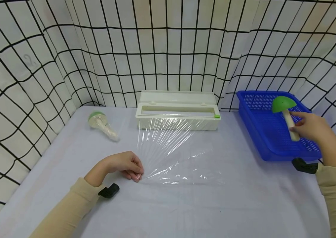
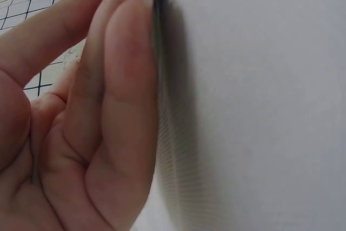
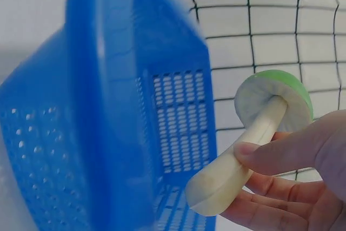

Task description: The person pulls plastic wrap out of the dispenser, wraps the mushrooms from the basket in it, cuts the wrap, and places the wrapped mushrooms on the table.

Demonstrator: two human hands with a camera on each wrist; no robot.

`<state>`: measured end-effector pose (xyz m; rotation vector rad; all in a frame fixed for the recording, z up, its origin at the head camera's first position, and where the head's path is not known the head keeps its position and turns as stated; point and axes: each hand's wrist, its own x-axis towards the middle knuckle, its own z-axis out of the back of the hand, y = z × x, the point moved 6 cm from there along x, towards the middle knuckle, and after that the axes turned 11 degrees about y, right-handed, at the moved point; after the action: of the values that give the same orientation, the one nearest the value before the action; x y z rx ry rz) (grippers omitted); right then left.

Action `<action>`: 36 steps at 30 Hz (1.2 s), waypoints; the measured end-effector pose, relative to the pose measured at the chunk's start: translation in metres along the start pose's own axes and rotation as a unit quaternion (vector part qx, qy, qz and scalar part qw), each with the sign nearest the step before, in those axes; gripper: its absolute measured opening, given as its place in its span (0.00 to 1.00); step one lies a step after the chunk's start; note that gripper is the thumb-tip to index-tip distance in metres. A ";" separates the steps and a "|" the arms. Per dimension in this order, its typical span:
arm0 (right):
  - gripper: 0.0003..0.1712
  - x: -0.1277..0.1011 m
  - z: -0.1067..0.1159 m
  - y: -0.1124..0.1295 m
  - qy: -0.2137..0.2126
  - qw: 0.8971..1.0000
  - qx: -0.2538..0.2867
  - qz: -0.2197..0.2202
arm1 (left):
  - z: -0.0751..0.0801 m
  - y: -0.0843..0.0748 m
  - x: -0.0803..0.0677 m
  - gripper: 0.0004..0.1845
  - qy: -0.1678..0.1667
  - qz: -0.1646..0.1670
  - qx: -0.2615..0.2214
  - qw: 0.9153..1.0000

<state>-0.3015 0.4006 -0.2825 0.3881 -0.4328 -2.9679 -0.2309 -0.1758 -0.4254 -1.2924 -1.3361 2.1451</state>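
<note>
Our right hand (image 1: 312, 130) grips the mushroom (image 1: 285, 115) by its stem, upright over the basket (image 1: 255, 132), well right of the film (image 1: 173, 155) our left hand (image 1: 126, 165) pinches

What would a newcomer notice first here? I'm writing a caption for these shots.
Likely the bright blue basket at the table's right, where the right hand holds a green-capped toy mushroom over it. Next, the shiny cling film drawn from the white dispenser box, its corner pinched by the left hand.
</note>
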 end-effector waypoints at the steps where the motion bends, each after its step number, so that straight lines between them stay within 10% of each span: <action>1: 0.38 -0.001 0.001 0.003 -0.002 1.000 -0.005 0.003 | 0.000 0.000 0.000 0.05 0.000 0.001 -0.001 1.000; 36: 0.33 0.007 -0.041 0.155 0.021 0.991 0.025 0.128 | 0.001 0.002 0.000 0.05 -0.001 0.005 -0.002 1.000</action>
<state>-0.2855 0.2413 -0.2762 0.3691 -0.5109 -2.7005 -0.2311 -0.1775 -0.4268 -1.3004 -1.3393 2.1520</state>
